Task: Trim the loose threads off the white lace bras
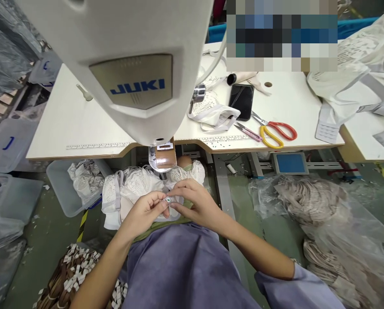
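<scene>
My left hand and my right hand meet just below the sewing machine head, fingertips pinched together on a small white label. Under both hands lies a white lace garment bunched on my lap. The machine's presser foot area sits right above the garment. Both hands are closed in a pinch.
On the white table lie a black phone, red-handled scissors, yellow-handled scissors, small pink snips and white fabric. A clear bin of lace pieces stands left; plastic bags of garments lie right.
</scene>
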Available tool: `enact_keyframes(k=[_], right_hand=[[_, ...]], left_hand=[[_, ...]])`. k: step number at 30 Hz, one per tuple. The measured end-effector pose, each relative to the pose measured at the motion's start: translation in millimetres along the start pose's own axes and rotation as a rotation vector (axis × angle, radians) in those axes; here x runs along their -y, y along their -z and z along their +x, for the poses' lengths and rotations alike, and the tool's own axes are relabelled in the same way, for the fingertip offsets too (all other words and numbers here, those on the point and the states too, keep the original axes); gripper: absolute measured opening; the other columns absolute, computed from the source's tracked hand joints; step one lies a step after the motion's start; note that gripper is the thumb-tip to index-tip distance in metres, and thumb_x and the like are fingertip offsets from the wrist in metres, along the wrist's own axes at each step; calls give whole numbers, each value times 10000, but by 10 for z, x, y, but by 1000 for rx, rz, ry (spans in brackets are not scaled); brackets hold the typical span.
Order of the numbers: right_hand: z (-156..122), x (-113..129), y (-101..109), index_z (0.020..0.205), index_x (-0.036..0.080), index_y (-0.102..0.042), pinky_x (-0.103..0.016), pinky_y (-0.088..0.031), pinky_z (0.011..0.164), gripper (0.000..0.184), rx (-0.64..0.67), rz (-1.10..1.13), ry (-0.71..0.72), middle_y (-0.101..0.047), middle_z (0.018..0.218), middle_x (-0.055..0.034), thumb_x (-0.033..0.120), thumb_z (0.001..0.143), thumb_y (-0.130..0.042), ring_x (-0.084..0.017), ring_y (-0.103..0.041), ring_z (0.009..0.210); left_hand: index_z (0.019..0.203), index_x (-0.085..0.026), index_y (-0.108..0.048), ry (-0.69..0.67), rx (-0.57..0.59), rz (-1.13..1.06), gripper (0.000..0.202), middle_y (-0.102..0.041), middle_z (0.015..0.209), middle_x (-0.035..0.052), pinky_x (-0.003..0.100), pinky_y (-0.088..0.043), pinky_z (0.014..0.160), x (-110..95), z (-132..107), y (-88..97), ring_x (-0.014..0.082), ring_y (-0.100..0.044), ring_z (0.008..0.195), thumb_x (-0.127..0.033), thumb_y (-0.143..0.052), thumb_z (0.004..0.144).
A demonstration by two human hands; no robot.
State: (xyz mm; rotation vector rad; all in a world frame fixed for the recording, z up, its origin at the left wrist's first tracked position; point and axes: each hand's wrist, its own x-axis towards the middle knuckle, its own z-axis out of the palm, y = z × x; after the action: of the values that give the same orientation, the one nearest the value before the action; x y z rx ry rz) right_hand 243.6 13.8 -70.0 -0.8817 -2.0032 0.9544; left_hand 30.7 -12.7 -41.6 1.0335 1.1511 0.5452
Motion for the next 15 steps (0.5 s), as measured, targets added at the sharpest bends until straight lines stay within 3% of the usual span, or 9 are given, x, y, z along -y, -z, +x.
enact_keyframes(k=[6,11,15], right_hand=[[-29,-63,-85,1201,230,-686,-298,-558,770,232,39,-116,85,-715,1035,-88,269,1044,-521,-187,-690,935],[-86,-71,-123,1089,212,-698,-278,-536,736,194,-1,-215,-10,-733,978,-81,257,1040,-516,-179,-695,867],[-72,-65,-124,969,197,-677,-266,-511,713,150,35,-167,-96,-722,914,-64,238,1020,-541,-169,-680,818]], left_hand=[[974,-184,-681,-5,-111,102,253,-715,874,49,307,-514,822,58,-14,-97,205,-676,869,-403,-554,988],[973,-195,-665,-43,-183,179,241,-729,876,46,301,-511,791,158,30,-163,209,-685,864,-402,-543,994],[996,-199,-656,-62,-220,258,235,-737,903,47,298,-492,772,191,67,-215,214,-683,883,-401,-535,998]])
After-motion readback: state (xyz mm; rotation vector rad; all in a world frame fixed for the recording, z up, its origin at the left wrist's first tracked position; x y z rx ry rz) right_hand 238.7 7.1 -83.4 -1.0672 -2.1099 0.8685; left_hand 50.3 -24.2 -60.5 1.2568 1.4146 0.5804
